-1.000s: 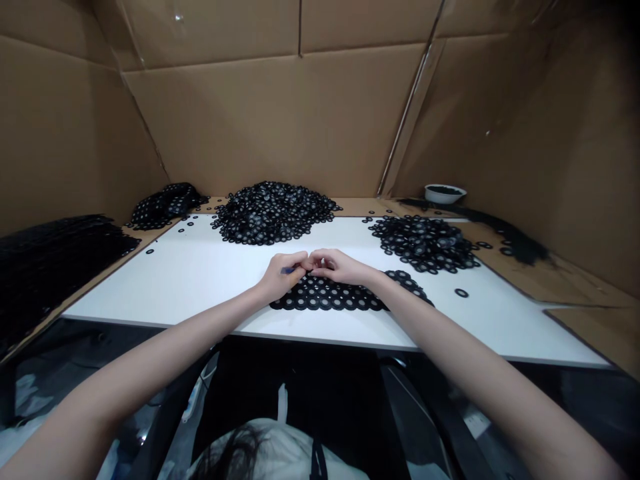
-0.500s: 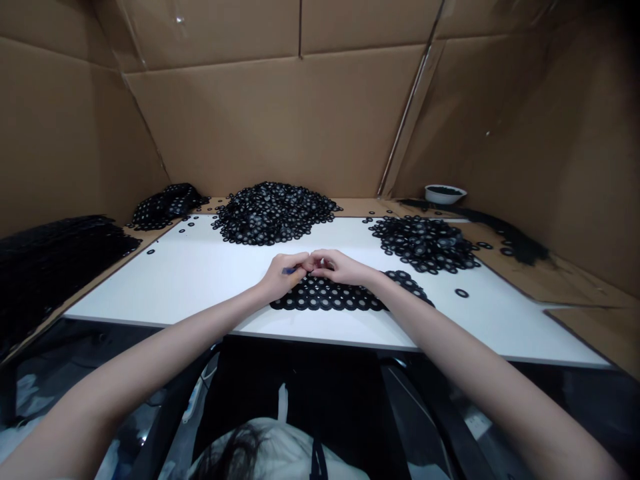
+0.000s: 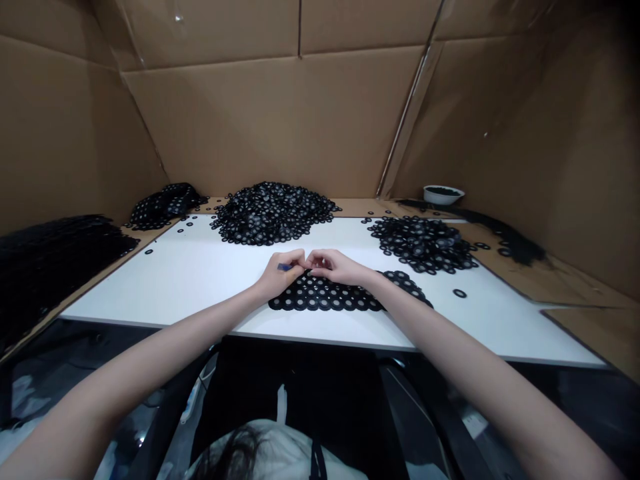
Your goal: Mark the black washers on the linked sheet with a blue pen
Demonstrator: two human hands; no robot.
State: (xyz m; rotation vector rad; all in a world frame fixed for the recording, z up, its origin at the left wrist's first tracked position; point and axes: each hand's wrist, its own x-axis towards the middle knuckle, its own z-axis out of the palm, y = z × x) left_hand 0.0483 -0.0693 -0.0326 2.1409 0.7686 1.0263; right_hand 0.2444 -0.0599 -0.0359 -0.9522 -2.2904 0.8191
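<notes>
A sheet of joined black rings (image 3: 325,295) lies on the white board in front of me. My left hand (image 3: 278,275) is closed at its upper left edge, and a small blue object (image 3: 285,267) pokes out between the fingers; its kind is hidden. Right beside it, my right hand (image 3: 336,267) is curled, thumb and fingertips pinched at the same top edge of the sheet. The fingertips of both hands nearly meet. What lies exactly between them is too small to make out. My right wrist and forearm cover part of the sheet.
Behind my hands rises a large heap of black rings (image 3: 273,215); a smaller ring pile (image 3: 425,245) sits right. A loose ring (image 3: 459,293) lies nearby. Far right stands a white bowl (image 3: 443,195) of dark bits. Black strips (image 3: 55,260) lie left. Cardboard walls (image 3: 270,127) enclose the board.
Both hands stay at the sheet's top edge with only small finger movements. The blue object in my left hand has tilted and shifted slightly up and left.
</notes>
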